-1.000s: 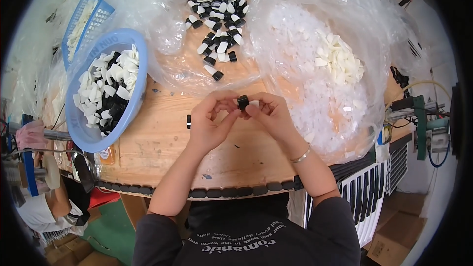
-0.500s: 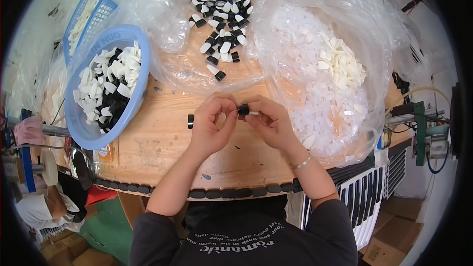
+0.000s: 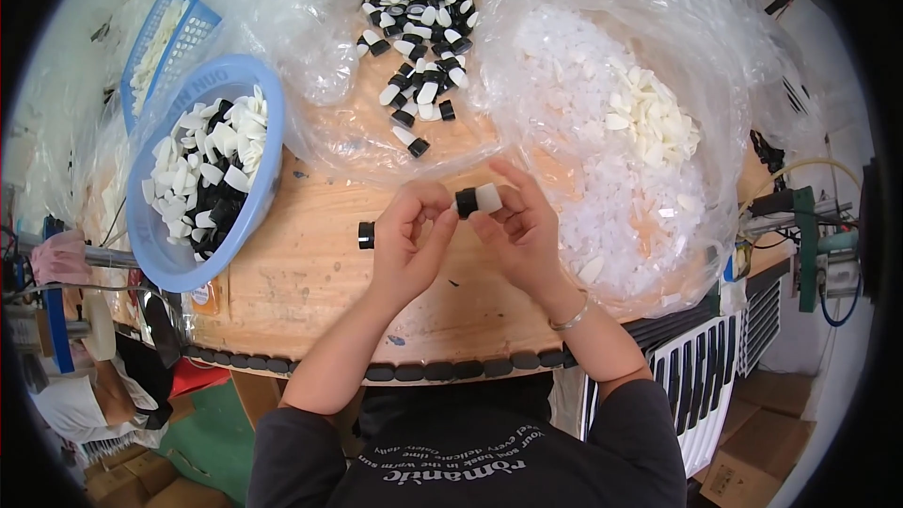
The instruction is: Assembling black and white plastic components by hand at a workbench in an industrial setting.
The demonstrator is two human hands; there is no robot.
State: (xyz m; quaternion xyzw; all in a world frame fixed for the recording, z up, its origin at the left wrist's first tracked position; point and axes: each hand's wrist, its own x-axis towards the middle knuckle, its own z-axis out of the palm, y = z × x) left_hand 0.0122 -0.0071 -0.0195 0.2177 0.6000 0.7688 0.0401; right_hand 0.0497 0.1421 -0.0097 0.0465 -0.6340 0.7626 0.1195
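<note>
In front of my chest, a small black cap with a white rounded tongue [image 3: 487,198] sits between my two hands. My left hand [image 3: 412,230] is closed, its thumb and fingertips pinched at the cap's black end. The right hand [image 3: 523,233] has its thumb and bent fingers at the white part, while its index finger is raised. A loose black cap [image 3: 366,235] lies on the table just left of my left hand. Farther back is a pile of black caps with white tongues [image 3: 428,94], a single one lying nearest to me.
A blue basin [image 3: 273,174] of white and black pieces stands at left, a blue basket [image 3: 209,23] behind it. On the right, clear plastic sheeting [image 3: 729,226] holds translucent bits [image 3: 621,216] and cream-coloured tongues [image 3: 649,118]. Black padding [image 3: 409,373] lines the table's near edge.
The cap between my hands has turned, so its white tongue now shows its broad face instead of its thin edge. My right index finger has lifted and straightened.
</note>
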